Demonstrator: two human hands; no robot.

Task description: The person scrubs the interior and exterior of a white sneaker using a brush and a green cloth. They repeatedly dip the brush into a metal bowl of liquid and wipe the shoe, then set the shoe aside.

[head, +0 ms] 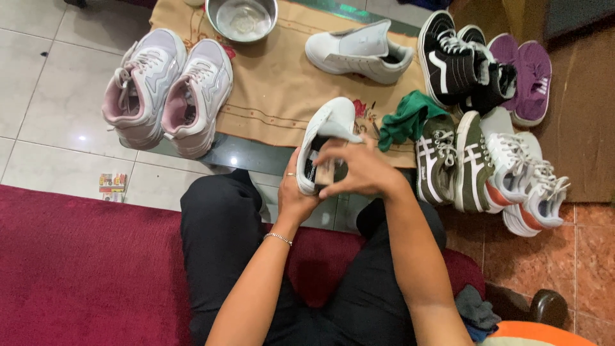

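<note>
A white sneaker [328, 128] is held upright in front of me, sole side to the left. My left hand [293, 191] grips its heel end from below. My right hand [359, 170] covers the shoe's opening, with the fingers over its dark inner lining and a small pale object partly hidden under them. The matching white sneaker [360, 51] lies on the tan cloth [275, 83] farther away. A green rag [407, 118] lies just right of the held shoe.
A pair of pink and white sneakers [165, 90] stands at the left. A metal bowl [242, 18] sits at the far edge. Black, purple, green and white sneakers [477, 128] crowd the right. A small packet [113, 186] lies on the tiles. I sit on a red seat [83, 269].
</note>
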